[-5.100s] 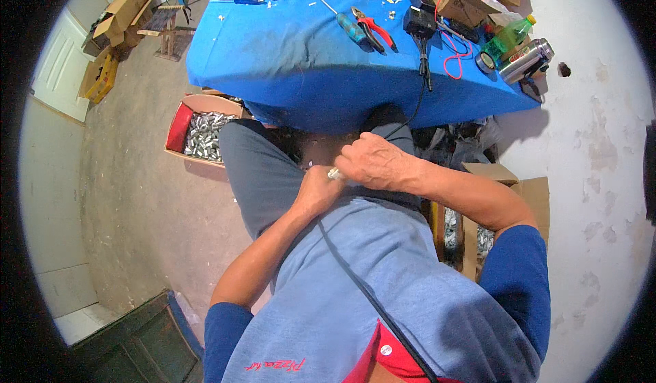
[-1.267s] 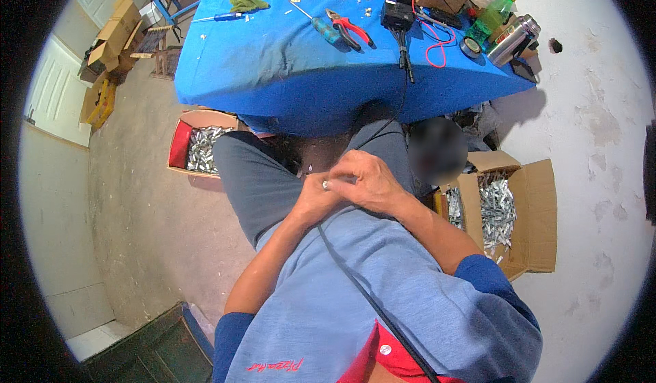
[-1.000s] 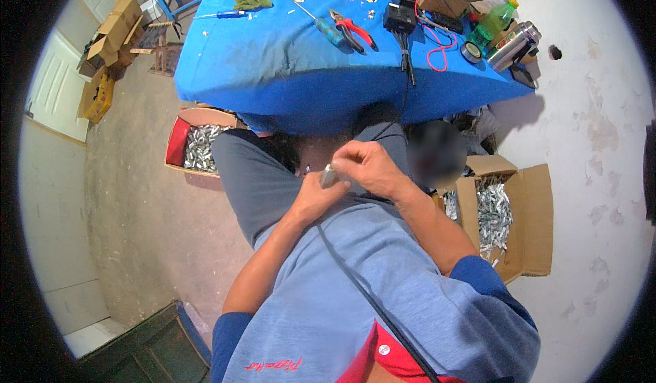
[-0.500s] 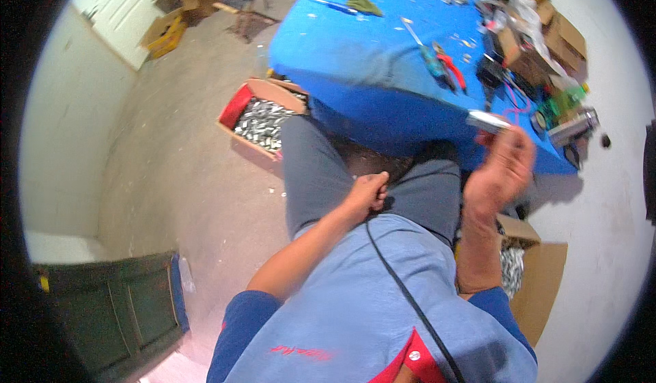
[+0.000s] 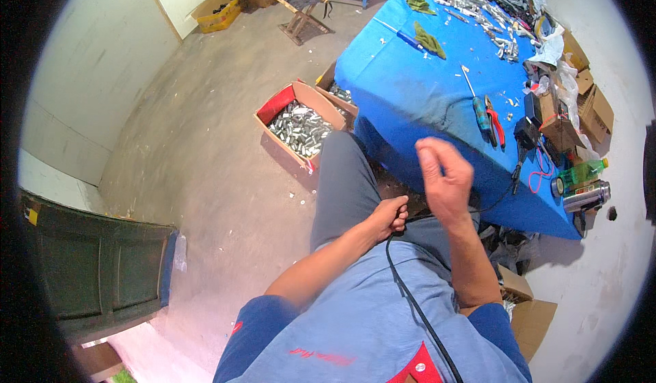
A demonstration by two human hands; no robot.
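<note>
My left hand is closed around a black cable low over my lap, its fingertips curled out of clear sight. The cable runs down across my blue shirt. My right hand, slightly blurred, is raised higher and to the right, in front of the blue cloth-covered table, with thumb and fingers loosely apart and no object visible in it. To the upper left of my hands, beside my knee, a red-lined cardboard box holds many small silver metal pieces.
On the table lie a screwdriver, pliers, scattered metal parts, a green bottle and a steel flask. A dark green panel stands at lower left; a folding stool is at the back.
The view has swung left. My right hand left my lap carrying a white-silver piece, which no longer shows in it now. My left hand remains closed in my lap.
</note>
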